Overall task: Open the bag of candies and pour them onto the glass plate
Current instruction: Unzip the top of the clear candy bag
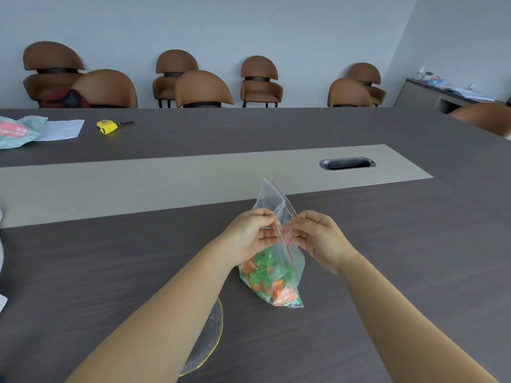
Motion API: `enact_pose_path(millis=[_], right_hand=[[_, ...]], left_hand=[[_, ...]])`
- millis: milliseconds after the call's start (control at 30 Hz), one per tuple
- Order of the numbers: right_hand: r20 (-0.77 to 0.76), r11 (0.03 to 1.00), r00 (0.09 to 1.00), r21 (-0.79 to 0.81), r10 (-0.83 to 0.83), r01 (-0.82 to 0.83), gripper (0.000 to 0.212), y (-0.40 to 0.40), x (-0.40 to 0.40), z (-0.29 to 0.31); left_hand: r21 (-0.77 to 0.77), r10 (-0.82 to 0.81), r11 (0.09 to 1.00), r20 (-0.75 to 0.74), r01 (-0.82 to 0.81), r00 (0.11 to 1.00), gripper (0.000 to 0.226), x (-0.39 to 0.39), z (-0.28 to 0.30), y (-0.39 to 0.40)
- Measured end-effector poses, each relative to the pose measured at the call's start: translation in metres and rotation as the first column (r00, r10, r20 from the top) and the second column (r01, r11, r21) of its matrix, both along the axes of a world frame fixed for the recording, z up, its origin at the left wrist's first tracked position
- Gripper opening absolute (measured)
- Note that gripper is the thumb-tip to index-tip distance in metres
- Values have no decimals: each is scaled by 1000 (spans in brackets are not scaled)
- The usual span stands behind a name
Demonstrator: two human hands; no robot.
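Note:
A clear zip bag (272,261) with a red seal line holds several green and orange candies (269,280) in its lower half. It stands upright over the dark table, its bottom resting on the surface. My left hand (250,234) pinches the bag's left side near the seal. My right hand (318,237) pinches the right side at the same height. The bag's top sticks up above my fingers. A glass plate (211,335) with a yellow rim lies near me, mostly hidden under my left forearm.
A yellow tape measure (108,126), a white paper sheet (62,129) and a teal-and-red bag (18,131) lie at the far left of the table. A metal cable slot (347,163) sits in the grey centre strip. Brown chairs (203,89) line the far side.

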State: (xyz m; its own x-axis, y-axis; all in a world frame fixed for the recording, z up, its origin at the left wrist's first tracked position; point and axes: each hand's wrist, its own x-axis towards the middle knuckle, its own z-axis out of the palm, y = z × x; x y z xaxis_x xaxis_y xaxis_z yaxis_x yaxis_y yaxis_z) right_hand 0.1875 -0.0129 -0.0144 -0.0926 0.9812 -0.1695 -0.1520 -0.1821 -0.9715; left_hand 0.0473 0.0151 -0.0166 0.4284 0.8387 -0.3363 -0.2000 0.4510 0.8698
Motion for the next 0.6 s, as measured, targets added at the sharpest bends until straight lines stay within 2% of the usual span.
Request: enact_pose_path(millis=[133, 233, 400, 600], right_hand=[[233, 1000, 972, 26, -20, 15, 24, 3, -1, 4], [311, 999, 950, 51, -13, -3, 23, 5, -2, 13], [512, 989, 847, 72, -146, 128, 23, 9, 5, 23], [491, 932, 795, 122, -356, 341, 25, 16, 21, 33]], left_hand=[[23, -26, 999, -174, 31, 984, 26, 2, 4, -1], [90, -14, 995, -347, 48, 938, 20, 4, 10, 0], [184, 130, 982, -492, -42, 861, 26, -1, 19, 5], [193, 297, 954, -536, -227, 791, 27, -29, 23, 10]])
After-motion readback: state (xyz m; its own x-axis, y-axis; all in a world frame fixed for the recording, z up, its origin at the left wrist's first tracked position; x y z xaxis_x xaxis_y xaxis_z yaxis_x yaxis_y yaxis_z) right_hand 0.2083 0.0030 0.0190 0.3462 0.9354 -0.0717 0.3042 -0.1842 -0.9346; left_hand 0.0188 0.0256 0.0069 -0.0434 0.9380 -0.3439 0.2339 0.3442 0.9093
